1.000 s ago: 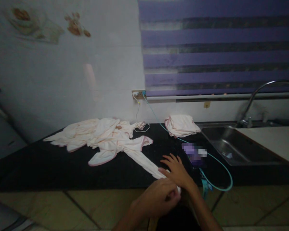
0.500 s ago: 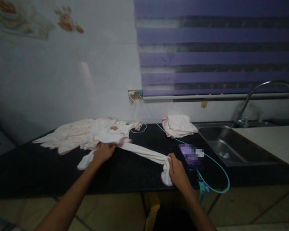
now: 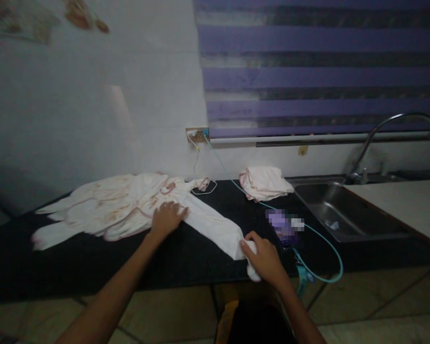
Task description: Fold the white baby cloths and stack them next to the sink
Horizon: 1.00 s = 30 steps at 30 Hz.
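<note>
A: Item one?
B: Pale pink baby garment (image 3: 204,222), lying stretched on the black bench (image 3: 93,267), one leg running toward the near edge.

A: Hands on it?
B: Left hand (image 3: 166,219), palm down on the garment's middle, fingers (image 3: 175,209) loosely spread and flat. Right hand (image 3: 267,260), fingers curled tight around the garment's foot end at the bench's front edge (cloth bunches under the palm).

A: Adjacent stock?
B: Heap of similar pale clothes (image 3: 103,205), touching the garment on its left. Folded pink cloth (image 3: 263,182), well apart, by the wall near the sink (image 3: 344,215). Blurred purple object (image 3: 284,224), just beside the right hand. Teal cable (image 3: 326,248) runs from the wall socket (image 3: 197,134) across the bench and loops over the front edge.

A: Fixtures?
B: Curved tap (image 3: 383,138) above the sink; purple striped blind (image 3: 318,67) behind it.
</note>
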### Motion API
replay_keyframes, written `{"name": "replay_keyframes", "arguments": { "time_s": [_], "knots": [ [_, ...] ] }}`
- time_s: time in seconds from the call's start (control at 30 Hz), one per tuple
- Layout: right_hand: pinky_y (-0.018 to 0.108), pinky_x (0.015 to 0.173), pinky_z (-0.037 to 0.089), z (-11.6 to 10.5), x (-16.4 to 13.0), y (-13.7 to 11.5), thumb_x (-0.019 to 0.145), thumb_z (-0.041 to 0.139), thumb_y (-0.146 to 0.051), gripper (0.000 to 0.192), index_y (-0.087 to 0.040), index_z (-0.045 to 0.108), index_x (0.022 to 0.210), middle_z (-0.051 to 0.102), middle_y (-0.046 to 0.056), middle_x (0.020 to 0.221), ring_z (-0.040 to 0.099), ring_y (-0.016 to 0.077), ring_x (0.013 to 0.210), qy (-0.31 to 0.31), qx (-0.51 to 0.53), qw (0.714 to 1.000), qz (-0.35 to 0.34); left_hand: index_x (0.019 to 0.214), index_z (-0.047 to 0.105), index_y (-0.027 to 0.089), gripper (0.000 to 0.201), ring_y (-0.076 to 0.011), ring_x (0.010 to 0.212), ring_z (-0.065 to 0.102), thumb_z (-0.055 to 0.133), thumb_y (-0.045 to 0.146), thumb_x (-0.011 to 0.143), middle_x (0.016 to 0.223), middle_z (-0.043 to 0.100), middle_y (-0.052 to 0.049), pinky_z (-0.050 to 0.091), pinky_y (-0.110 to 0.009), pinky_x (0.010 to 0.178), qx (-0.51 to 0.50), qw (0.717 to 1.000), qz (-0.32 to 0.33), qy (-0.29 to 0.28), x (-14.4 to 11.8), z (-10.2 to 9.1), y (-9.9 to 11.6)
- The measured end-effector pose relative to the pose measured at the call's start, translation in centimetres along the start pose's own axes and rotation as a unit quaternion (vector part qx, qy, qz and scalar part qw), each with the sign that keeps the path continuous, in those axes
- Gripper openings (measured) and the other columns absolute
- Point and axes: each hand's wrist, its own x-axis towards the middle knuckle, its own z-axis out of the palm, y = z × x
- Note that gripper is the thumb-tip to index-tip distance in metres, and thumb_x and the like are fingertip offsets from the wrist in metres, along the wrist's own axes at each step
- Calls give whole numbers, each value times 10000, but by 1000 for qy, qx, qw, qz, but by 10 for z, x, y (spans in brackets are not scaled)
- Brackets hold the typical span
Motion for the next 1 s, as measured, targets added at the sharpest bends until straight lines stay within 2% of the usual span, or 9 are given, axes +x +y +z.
{"name": "replay_keyframes", "arguments": {
  "time_s": [0.1, 0.2, 0.43, 0.63, 0.7, 0.8, 0.87, 0.93, 1.0],
  "knots": [
    [290, 737, 335, -4, -2, -6, 978, 578, -536, 299, -271, 690, 1060, 758, 50, 934, 707, 261, 914, -28, -51, 998, -9, 1238, 648, 58, 580, -410, 1210, 578, 456, 534, 967, 1323, 616, -295, 431, -556, 1038, -12, 1000, -6, -10, -2, 28, 35],
    [290, 749, 338, -5, -3, -7, 986, 585, -500, 271, -275, 698, 1087, 774, 51, 969, 719, 260, 952, -27, -65, 998, -5, 1018, 693, 36, 452, -360, 1042, 643, 369, 345, 951, 1093, 681, -290, 459, -475, 970, -45, 999, 11, 4, 4, 32, 54],
    [284, 749, 368, -4, -1, -4, 1006, 577, -457, 241, -250, 690, 1055, 779, 53, 968, 730, 246, 948, -9, -34, 999, -3, 818, 683, 151, 372, -235, 825, 643, 421, 410, 865, 832, 706, -102, 460, -317, 772, -202, 973, 9, 111, 14, -12, 74],
    [296, 827, 440, -7, 1, -5, 971, 639, -439, 248, -242, 664, 1119, 761, 41, 1045, 718, 236, 998, 7, 39, 999, -7, 556, 442, 198, 363, -136, 581, 435, 463, 443, 823, 560, 419, 6, 329, -259, 568, -319, 937, 28, 139, -13, -44, 127],
    [318, 880, 465, -8, 0, -6, 932, 689, -459, 326, -245, 652, 1175, 750, 43, 1108, 710, 242, 1040, -6, 54, 998, -23, 536, 388, 200, 429, -116, 549, 370, 494, 478, 845, 539, 349, 20, 296, -253, 543, -364, 923, 50, 115, -34, -45, 153],
    [383, 995, 485, -7, -2, -3, 801, 816, -510, 645, -238, 597, 1343, 706, 84, 1278, 673, 283, 1176, -45, 69, 993, -83, 572, 396, 195, 462, -103, 557, 370, 577, 504, 864, 553, 362, 35, 313, -234, 551, -481, 874, 57, 48, -75, -45, 196],
    [418, 1046, 485, -5, -3, 3, 725, 866, -455, 776, -227, 577, 1409, 670, 117, 1366, 642, 313, 1249, -65, 85, 986, -130, 672, 505, 191, 379, -113, 584, 455, 635, 495, 856, 597, 481, 33, 358, -224, 563, -527, 843, 83, -71, -104, -51, 220],
    [419, 1076, 487, -3, -5, 11, 687, 859, -336, 776, -218, 599, 1409, 653, 129, 1414, 633, 316, 1277, -65, 136, 975, -165, 828, 642, 191, 259, -140, 707, 589, 687, 445, 854, 753, 652, 3, 459, -233, 674, -509, 825, 156, -189, -126, -65, 233],
    [393, 1067, 509, 1, -5, 17, 694, 803, -250, 673, -205, 650, 1348, 688, 120, 1378, 668, 292, 1232, -43, 211, 964, -156, 957, 713, 211, 225, -167, 870, 661, 683, 423, 887, 943, 735, -26, 506, -264, 832, -458, 835, 220, -208, -135, -82, 231]
  ]
}}
